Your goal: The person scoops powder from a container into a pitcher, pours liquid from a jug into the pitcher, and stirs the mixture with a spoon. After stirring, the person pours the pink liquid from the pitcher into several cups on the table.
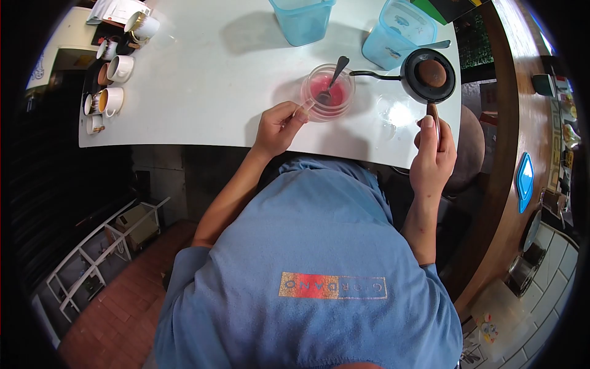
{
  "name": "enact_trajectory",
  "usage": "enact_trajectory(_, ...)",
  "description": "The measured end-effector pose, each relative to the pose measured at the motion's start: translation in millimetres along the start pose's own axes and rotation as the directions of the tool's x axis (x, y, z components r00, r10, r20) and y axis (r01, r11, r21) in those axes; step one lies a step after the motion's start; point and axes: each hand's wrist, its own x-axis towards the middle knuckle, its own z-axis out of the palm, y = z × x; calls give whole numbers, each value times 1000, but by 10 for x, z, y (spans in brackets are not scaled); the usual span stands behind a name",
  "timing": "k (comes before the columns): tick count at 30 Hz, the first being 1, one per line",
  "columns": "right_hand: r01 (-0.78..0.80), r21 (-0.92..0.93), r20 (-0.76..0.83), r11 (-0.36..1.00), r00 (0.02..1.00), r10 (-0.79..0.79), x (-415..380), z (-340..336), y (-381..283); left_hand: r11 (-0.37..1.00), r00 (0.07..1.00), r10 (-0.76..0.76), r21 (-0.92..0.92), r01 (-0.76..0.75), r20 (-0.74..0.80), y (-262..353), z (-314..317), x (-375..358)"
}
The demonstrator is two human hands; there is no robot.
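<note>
My left hand point(282, 126) pinches the handle of a clear cup point(350, 101) near the table's front edge. Pink liquid point(337, 95) lies inside it, and a metal spoon point(339, 66) leans in it with its handle sticking up. My right hand point(434, 151) is wrapped round the brown handle of a black gooseneck kettle point(413, 75). The kettle has a round lid with a brown knob on top. Its thin curved spout points left, the tip right at the cup's rim.
Two light blue translucent plastic containers point(302, 24) point(378, 42) stand at the back of the white table point(196, 80). A utensil handle point(435, 45) sticks out over the right one. Several cups point(120, 68) line the left edge. Wet spots shine below the kettle. A wooden counter point(505, 154) runs along the right.
</note>
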Motion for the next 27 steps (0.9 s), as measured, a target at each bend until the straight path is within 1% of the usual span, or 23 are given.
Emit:
enact_trajectory(2, 1, -21, 25, 1000, 1000, -1, -13, -51, 4, 1000, 1000, 0, -5, 0, 6, 13, 2, 2)
enact_trajectory(6, -5, -24, 14, 1000, 1000, 5, -62, -76, -12, 1000, 1000, -3, -23, 3, -2, 36, 15, 9)
enact_trajectory(8, -35, -28, 41, 999, 999, 36, -86, -84, -23, 1000, 1000, -1, -22, 1, -3, 36, 11, 9)
enact_trajectory(12, -28, -29, 69, 999, 997, 30, -114, -52, -3, 1000, 1000, -16, -21, 16, 1, 25, 9, 6)
enact_trajectory(14, -20, 35, 69, 999, 997, 17, -105, -22, 33, 1000, 1000, -16, -24, 16, -4, 19, 23, 8)
enact_trajectory(15, -19, 35, 70, 999, 997, 16, -101, 1, 41, 1000, 1000, -10, -13, 10, -4, 5, 20, 7)
enact_trajectory(17, -94, 117, 63, 989, 994, 87, -91, 44, 64, 1000, 1000, -4, -2, 4, -5, -9, 20, 5)
enact_trajectory(18, -94, 117, 65, 989, 994, 87, -81, 65, 100, 1000, 1000, 9, -15, -10, -11, -9, 26, 8)
enact_trajectory(20, -131, 264, 67, 956, 991, 117, -62, 101, 178, 999, 1000, 21, -24, -22, -22, 4, 27, 9)
enact_trajectory(21, -131, 264, 71, 956, 991, 117, -61, 109, 184, 1000, 1000, 12, -9, -12, -20, 18, 25, 10)
enact_trajectory(23, -226, 384, 68, 895, 974, 217, -61, 115, 192, 1000, 1000, 1, 7, -1, -22, 22, 17, 4)
enact_trajectory(27, -250, 440, 64, 863, 967, 248, -73, 79, 325, 1000, 1000, 18, 8, -18, -20, 17, 12, 2)
